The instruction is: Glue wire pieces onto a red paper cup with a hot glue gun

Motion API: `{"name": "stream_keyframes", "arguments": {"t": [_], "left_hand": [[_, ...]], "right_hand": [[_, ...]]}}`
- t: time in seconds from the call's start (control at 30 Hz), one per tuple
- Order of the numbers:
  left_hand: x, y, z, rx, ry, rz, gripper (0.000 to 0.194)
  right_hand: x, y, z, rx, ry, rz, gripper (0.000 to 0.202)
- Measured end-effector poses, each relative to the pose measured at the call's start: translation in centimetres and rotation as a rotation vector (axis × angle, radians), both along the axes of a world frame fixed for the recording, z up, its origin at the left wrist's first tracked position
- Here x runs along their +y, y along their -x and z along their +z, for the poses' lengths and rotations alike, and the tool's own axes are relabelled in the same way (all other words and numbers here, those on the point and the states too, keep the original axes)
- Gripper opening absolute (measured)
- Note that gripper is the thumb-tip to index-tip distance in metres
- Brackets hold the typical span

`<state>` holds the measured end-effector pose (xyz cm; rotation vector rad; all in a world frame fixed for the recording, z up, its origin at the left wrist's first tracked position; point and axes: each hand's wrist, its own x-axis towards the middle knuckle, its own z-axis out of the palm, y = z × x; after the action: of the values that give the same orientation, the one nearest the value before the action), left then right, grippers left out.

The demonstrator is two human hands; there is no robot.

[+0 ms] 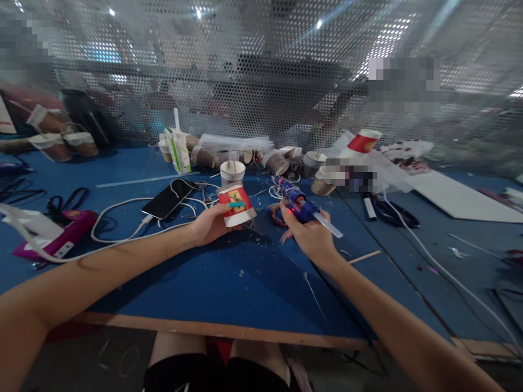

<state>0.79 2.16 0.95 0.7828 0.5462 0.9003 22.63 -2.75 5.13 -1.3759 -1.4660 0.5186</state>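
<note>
My left hand (214, 223) is closed around a red and white paper cup (236, 206), held tilted above the blue table. Teal polish or a teal covering shows at its thumb. In my right hand (312, 237) is a blue hot glue gun (300, 201), with a clear glue stick (329, 224) jutting from its rear and a small red light glowing on its side. The gun's nozzle end points away from me, to the right of the cup. Just behind the held cup stands another white paper cup (232, 172).
A phone (168, 199) on a white charging cable lies left, near a purple power strip (77, 228). Several twine-wrapped cups (204, 158) line the back by a perforated metal screen (245, 81). Dark-handled scissors (396, 212) and a white board (466, 196) lie right.
</note>
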Motion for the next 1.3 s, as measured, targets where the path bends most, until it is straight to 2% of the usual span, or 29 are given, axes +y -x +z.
{"name": "stream_keyframes", "arguments": {"t": [0.13, 0.27, 0.37, 0.5, 0.73, 1.0, 1.3], "left_hand": [[0.0, 0.0, 0.1, -0.009, -0.006, 0.023, 0.034], [0.0, 0.4, 0.0, -0.02, -0.036, -0.049, 0.042], [0.1, 0.5, -0.1, -0.019, -0.095, -0.074, 0.048], [-0.1, 0.4, -0.1, 0.029, -0.137, -0.067, 0.054], [-0.2, 0.6, -0.1, 0.065, -0.14, -0.117, 0.056], [-0.2, 0.8, -0.8, 0.096, -0.21, -0.107, 0.056], [-0.6, 0.2, 0.0, 0.236, -0.317, -0.075, 0.057]], "right_hand": [[0.5, -0.2, -0.7, 0.074, 0.022, 0.04, 0.032], [0.5, -0.1, -0.7, 0.058, 0.052, 0.087, 0.028], [0.1, 0.2, -0.5, -0.012, 0.027, 0.035, 0.026], [-0.2, 0.2, -0.6, -0.135, -0.107, -0.06, 0.019], [-0.3, 0.2, -1.1, -0.191, -0.101, -0.036, 0.022], [0.2, 0.1, -1.3, -0.153, -0.092, 0.013, 0.022], [0.2, 0.4, -2.1, -0.056, -0.088, 0.008, 0.026]]}}
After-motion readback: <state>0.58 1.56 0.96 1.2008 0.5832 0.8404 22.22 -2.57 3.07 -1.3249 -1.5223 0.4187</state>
